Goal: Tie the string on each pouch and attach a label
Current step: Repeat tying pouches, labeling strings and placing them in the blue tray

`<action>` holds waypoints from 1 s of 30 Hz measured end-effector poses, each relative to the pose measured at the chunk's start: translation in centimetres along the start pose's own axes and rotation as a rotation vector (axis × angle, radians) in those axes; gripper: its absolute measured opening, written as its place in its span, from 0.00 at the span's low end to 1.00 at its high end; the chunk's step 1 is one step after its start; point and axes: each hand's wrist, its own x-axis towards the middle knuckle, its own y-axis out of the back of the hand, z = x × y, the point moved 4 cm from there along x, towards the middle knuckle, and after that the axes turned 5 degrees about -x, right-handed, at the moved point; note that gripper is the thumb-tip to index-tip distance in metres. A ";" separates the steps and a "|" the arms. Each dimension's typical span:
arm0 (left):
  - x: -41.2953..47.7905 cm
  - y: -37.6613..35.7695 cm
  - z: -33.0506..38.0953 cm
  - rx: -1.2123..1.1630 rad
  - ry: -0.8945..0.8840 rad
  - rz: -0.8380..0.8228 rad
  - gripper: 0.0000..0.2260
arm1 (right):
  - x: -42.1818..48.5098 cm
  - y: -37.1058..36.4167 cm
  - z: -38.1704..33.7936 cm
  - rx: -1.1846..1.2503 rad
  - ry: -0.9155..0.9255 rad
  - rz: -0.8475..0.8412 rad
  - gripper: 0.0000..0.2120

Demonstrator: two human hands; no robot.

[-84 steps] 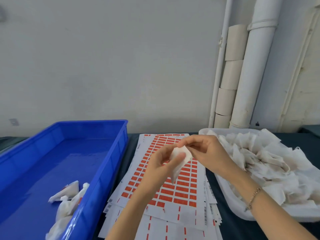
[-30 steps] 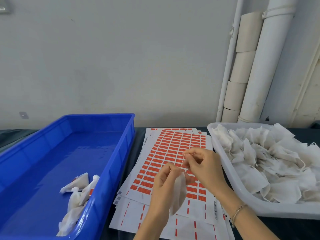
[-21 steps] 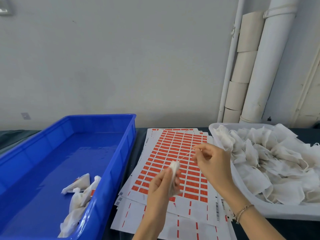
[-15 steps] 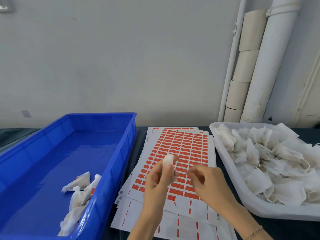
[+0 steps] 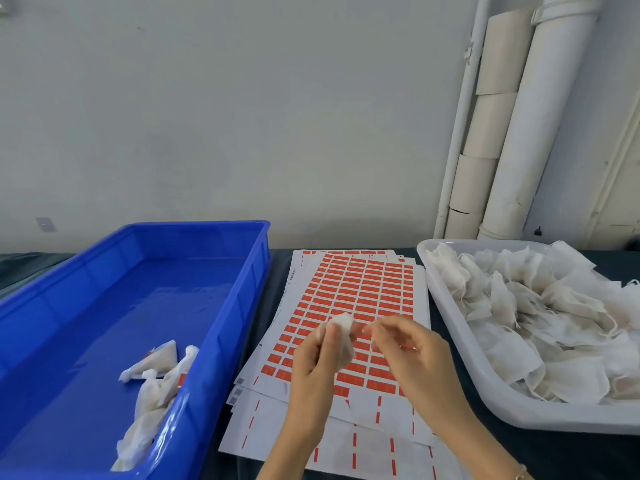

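The left hand (image 5: 317, 356) is raised over the middle of the table (image 5: 277, 271) with its fingers and thumb wrapped round a small white pouch (image 5: 343, 336), gripping it so the gathered top pokes up above the knuckles. The right hand (image 5: 414, 355) sits just beside it, fingers curled and thumb and forefinger drawn together close to the neck of the pouch; the string is too fine to make out, so I cannot tell whether that hand is pinching anything. A thin bracelet (image 5: 519, 474) shows on the right wrist at the bottom edge. Directly under both hands lies a loose stack of label sheets (image 5: 356, 285), the top one covered with rows of orange labels, the lower sheets fanned out toward the near edge. To the left stands a blue bin (image 5: 201, 224) with a few white pouches (image 5: 152, 362) bunched against its near right wall, a touch of orange showing on one of them. To the right is a white tray (image 5: 519, 414) piled with a heap of pouches (image 5: 554, 306). White pipes (image 5: 540, 116) run up the wall behind the tray
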 end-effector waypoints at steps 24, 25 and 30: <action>-0.5 -0.3 -1.4 -0.153 0.283 0.219 0.04 | -0.6 -0.9 -0.2 -0.313 0.188 0.021 0.19; -0.6 -0.3 -1.3 -0.157 0.280 0.209 0.05 | -0.6 -0.9 -0.2 -0.341 0.198 0.020 0.17; -0.8 -0.4 -1.4 -0.151 0.222 0.193 0.04 | -0.8 -0.9 -0.2 -0.452 0.191 0.004 0.06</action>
